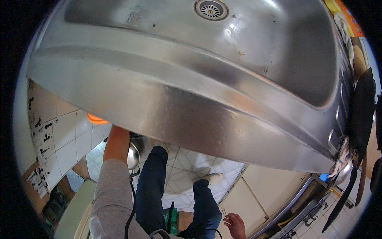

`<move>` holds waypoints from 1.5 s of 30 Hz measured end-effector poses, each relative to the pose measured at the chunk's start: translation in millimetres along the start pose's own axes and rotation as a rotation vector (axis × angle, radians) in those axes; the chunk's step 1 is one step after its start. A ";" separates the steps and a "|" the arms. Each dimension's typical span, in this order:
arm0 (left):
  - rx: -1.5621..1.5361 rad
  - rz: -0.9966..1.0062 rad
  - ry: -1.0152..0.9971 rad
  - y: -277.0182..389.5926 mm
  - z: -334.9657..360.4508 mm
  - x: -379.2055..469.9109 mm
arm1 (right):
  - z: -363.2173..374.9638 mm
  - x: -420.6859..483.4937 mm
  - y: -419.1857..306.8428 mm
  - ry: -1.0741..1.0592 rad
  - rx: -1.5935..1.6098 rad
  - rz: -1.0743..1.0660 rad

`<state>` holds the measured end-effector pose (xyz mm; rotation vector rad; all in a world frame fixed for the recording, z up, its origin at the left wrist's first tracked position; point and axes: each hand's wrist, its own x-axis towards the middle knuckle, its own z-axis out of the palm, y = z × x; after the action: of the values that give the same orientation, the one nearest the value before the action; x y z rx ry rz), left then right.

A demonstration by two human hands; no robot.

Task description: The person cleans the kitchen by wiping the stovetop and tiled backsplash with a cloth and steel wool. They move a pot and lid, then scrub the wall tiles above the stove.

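My left forearm [117,143] reaches under the front lip of the stainless-steel sink [191,116], which hides the left hand; whatever that hand touches cannot be seen. Close to the forearm, an orange round-edged object [97,119] shows partly from beneath the lip. On the forearm's other side a shiny metal pot [133,156] with a dark handle is on the floor, partly covered by the arm. Low in the picture, beside my right leg, my right hand [235,224] holds nothing, its fingers loosely bent and apart. A drain strainer [211,10] sits in the basin, with small food scraps around.
Dark pans [359,110] with long handles overlap the sink's right end, near a crumpled cloth [340,156]. Cream cabinet doors [268,191] stand at right. White tiles [64,134] cover the left wall. Something green [173,219] lies between my legs on the tiled floor [194,164].
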<state>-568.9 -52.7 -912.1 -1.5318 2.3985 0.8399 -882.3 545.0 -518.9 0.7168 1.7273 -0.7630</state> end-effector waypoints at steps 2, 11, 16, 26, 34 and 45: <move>-0.019 -0.004 -0.038 -4.3 2.8 -1.2 | 3.3 0.2 -0.9 0.000 -0.019 0.014; -0.103 -0.015 -0.146 9.9 -29.5 -57.5 | -0.2 -21.1 -7.3 0.040 0.010 0.047; -0.384 -0.145 0.072 51.5 -79.1 -142.1 | -19.6 -52.5 -12.7 -0.052 0.070 -0.021; -1.300 -0.507 0.080 261.5 -264.3 -378.1 | -121.7 -148.7 -36.3 -0.265 0.201 -0.294; -1.930 -0.039 -0.274 463.8 -364.3 -486.5 | -181.8 -199.0 -95.2 -0.522 0.152 -0.559; -1.799 0.236 -0.835 613.2 -310.3 -512.6 | -100.2 -265.2 -186.3 -0.528 0.008 -0.881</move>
<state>-826.7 369.4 -211.8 -0.5500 0.8087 3.1693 -1017.5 483.8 -213.9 -0.2944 1.4972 -1.3996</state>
